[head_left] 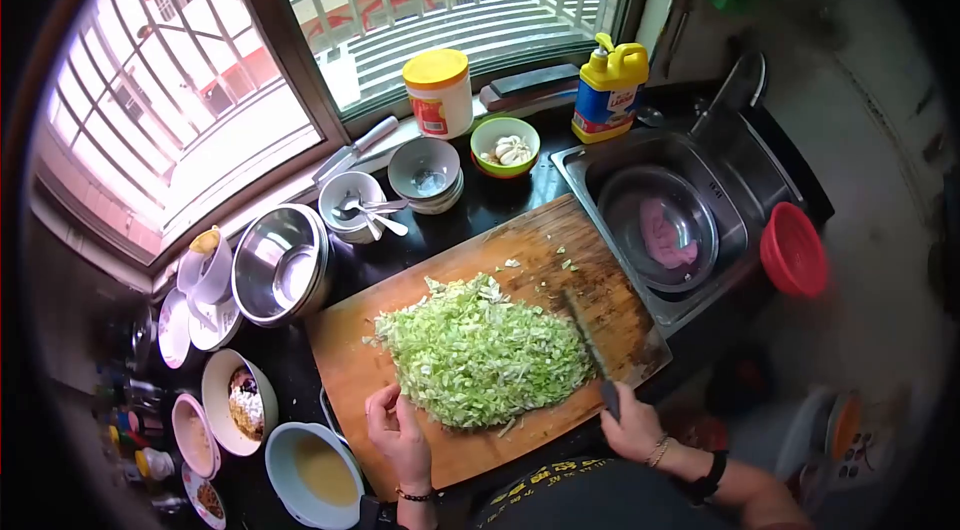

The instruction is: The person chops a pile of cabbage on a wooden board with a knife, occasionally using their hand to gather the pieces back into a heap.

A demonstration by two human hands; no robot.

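Observation:
A wide heap of finely chopped pale green cabbage (485, 355) covers the middle of the wooden cutting board (345, 355). My right hand (632, 427) is closed round the dark handle of a knife (583, 330), whose blade stands edge-down on the board along the heap's right side. At the heap's lower left, my left hand (400, 435) is near the board's front edge, its fingers bent and apart, with nothing visible in them. Small cabbage scraps lie on the board's dark, wet upper right part.
A sink (660, 305) with a basin and pink cloth (665, 235) is at the right, beside a red bowl (795, 250). Steel bowls (280, 265), a garlic bowl (505, 148), a tub (438, 95) and a yellow jug (608, 95) stand behind; a bowl of liquid (315, 478) is at front left.

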